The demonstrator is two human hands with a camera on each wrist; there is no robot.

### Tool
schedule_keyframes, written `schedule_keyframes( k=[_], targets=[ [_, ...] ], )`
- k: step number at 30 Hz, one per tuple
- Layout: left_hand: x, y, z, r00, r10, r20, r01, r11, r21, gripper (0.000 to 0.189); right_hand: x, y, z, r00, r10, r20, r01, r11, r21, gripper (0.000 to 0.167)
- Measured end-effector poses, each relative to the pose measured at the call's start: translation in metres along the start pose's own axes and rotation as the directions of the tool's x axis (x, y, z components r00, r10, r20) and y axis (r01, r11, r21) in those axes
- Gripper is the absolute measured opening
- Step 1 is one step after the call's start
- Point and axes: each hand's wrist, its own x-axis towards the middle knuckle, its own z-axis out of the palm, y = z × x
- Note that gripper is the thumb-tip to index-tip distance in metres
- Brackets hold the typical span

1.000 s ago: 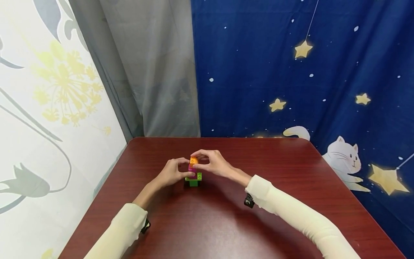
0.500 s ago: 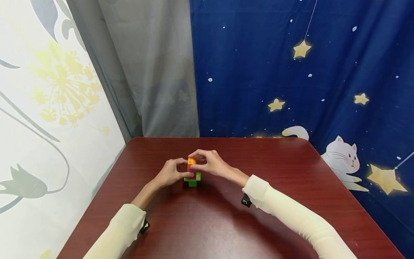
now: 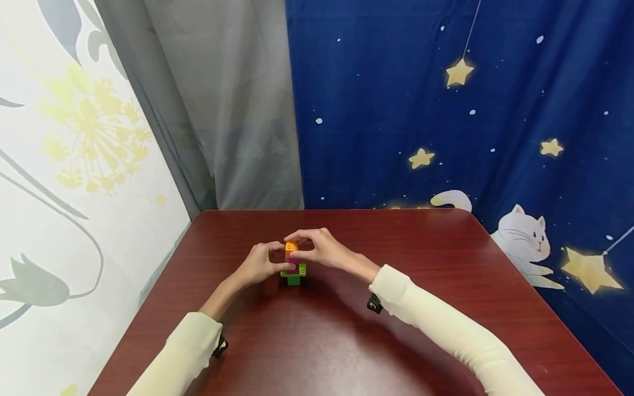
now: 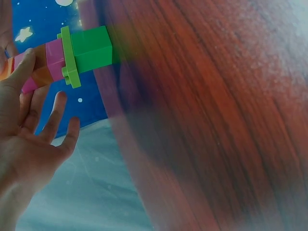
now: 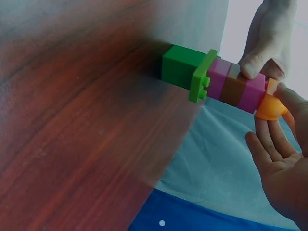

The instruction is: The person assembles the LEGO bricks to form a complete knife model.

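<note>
A tower of toy building bricks stands on the table, between both hands. Its base is a dark green block (image 5: 181, 66), under a lime green plate (image 4: 70, 57) with studs. Above come a pink brick (image 5: 218, 77), a brown brick (image 5: 233, 90), another pink brick (image 5: 252, 95) and a rounded orange brick (image 5: 269, 107) on top. My left hand (image 3: 258, 265) grips the upper part of the tower, thumb across the brown and pink bricks. From the right, my right hand (image 3: 324, 250) pinches the orange brick between thumb and fingers.
The reddish-brown wooden table (image 3: 317, 341) has rounded far corners. Behind it hang a grey curtain (image 3: 247, 110) and a blue starry curtain (image 3: 386, 99); a white patterned curtain (image 3: 99, 231) is at the left. Dark cameras (image 3: 374, 303) sit at both wrists.
The orange brick has shifted slightly left and now lines up over the pink one, the right hand moving with it. The left hand keeps its hold, and the whole view has drifted a little.
</note>
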Motion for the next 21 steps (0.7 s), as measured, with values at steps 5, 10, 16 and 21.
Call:
schedule_keyframes(
  k=[5,10,16,21],
  targets=[
    [-0.0005,-0.0007,-0.001,1.0,0.003,0.009,-0.003,1.0,-0.018,0.04,0.0046,-0.0012,-0.0011,0.999,-0.028,0.019,0.029,0.999,-0.03,0.037],
    [-0.0005,0.0006,-0.0005,1.0,0.002,0.017,-0.002,0.999,-0.035,0.036,0.0046,-0.0004,0.0006,0.999,-0.049,0.012,0.05,0.996,-0.07,0.037],
    [-0.0001,0.0013,0.0002,1.0,-0.008,0.009,0.008,1.0,-0.019,0.038,-0.0001,0.0029,0.0034,0.998,-0.059,-0.018,0.058,0.998,-0.038,0.038],
    [-0.0002,0.0003,-0.0003,1.0,-0.014,-0.001,0.014,1.0,-0.002,0.043,-0.0021,0.0048,0.0054,0.997,-0.066,-0.039,0.065,0.997,-0.029,0.038]
  ],
)
